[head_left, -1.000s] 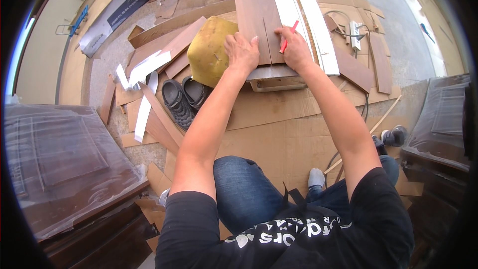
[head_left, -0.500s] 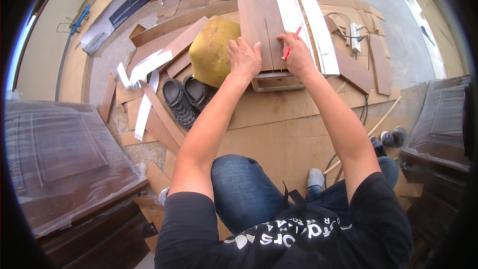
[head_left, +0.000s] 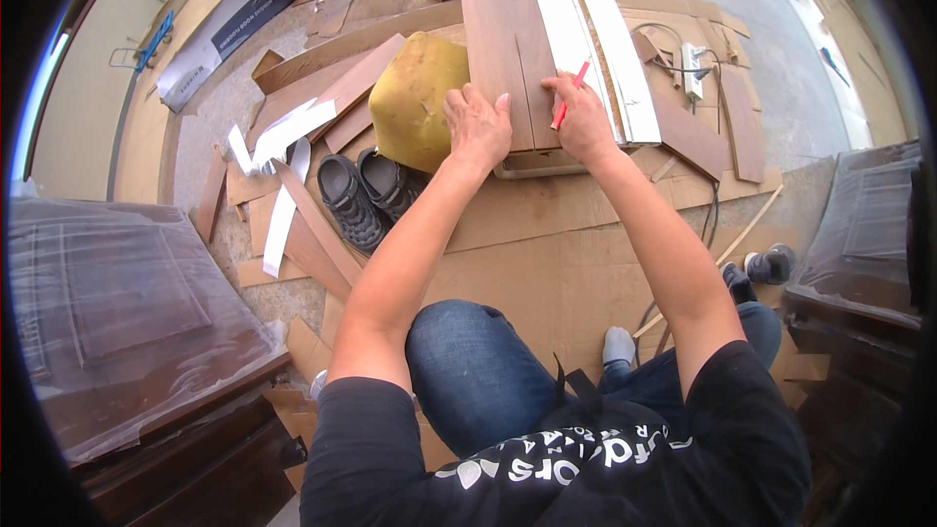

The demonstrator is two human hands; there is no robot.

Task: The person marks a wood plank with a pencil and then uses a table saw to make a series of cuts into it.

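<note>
pinning the dark wood plank (head_left: 500, 34) flat with the left hand (head_left: 478, 122) spread open, the right hand (head_left: 583, 117) pinches a red pencil (head_left: 569, 96) at the plank's near right edge, marking apparently underway, no cut visible yet.

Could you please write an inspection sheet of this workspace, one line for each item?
Surface: cardboard sheets cover the floor.
Job's things: brown wooden plank lies on a low support; red pencil is over it.
Clutter: yellow cushion, black shoes, wood offcuts, white strips.
Hands: left hand is flat on the plank; right hand holds the pencil.
Cables: black cable and power strip at right.
Surroundings: plastic-wrapped furniture on both sides.
</note>
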